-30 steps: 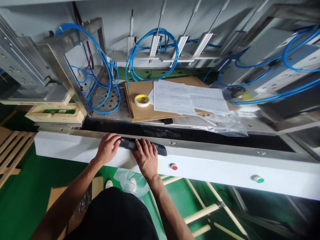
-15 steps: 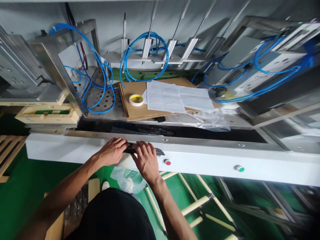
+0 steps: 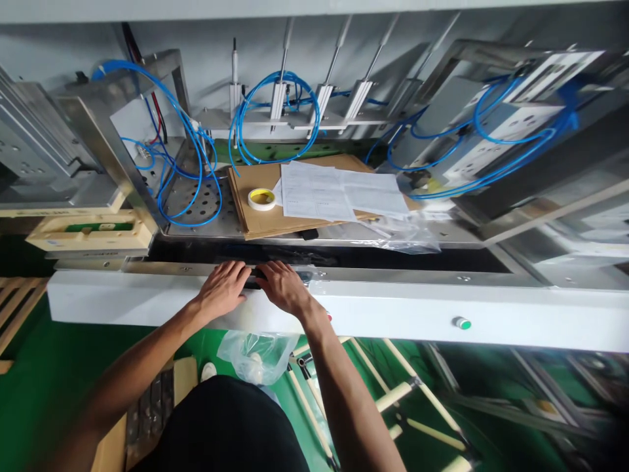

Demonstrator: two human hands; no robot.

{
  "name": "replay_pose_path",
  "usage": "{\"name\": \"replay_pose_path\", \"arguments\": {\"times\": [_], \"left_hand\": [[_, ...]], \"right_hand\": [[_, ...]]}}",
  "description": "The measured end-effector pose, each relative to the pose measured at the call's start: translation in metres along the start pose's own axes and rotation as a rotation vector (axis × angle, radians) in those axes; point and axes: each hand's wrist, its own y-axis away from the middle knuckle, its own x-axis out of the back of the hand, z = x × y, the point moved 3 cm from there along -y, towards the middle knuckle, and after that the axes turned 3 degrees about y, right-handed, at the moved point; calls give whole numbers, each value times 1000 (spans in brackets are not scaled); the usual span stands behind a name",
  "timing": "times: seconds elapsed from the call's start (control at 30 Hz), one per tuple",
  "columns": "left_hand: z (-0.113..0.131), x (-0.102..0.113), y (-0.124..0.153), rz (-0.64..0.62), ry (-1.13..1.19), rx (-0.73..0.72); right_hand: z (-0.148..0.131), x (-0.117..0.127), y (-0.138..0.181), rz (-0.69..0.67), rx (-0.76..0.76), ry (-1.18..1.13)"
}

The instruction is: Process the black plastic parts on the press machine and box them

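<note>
My left hand (image 3: 222, 288) and my right hand (image 3: 285, 287) lie close together on the top edge of the white machine rail (image 3: 122, 303). Both press on and grip a long black part (image 3: 255, 282), and only a short dark piece of it shows between the fingers. A bit of clear plastic film (image 3: 314, 287) lies at the right hand's fingertips. Just beyond the hands runs the dark slot (image 3: 393, 259) of the machine.
Behind the slot, a cardboard stack (image 3: 250, 219) carries printed sheets (image 3: 319, 190) and a yellow tape roll (image 3: 261, 198). Blue air hoses (image 3: 196, 164) loop over the perforated steel deck. A green button (image 3: 462, 322) sits on the rail. A plastic bag (image 3: 255, 354) hangs below.
My hands have drawn together and moved up onto the rail's top edge, covering most of the black part. My right wrist now hides the red button. Clear film shows by the right hand.
</note>
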Motion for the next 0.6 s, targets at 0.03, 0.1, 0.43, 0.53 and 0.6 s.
{"name": "replay_pose_path", "arguments": {"times": [0.03,0.1,0.43,0.53,0.6], "left_hand": [[-3,-3,-3,-12,5,7],[-8,-6,-10,-49,24,7],[-13,-4,-8,-73,65,-74],[-12,5,-5,-63,102,-79],[-10,12,-2,-76,139,-53]], "right_hand": [[3,-1,-3,-7,2,1],[7,-3,-9,-12,0,7],[-31,-15,57,409,-298,-126],[-55,-47,97,563,-625,-589],[-67,-69,109,529,-822,-990]]}}
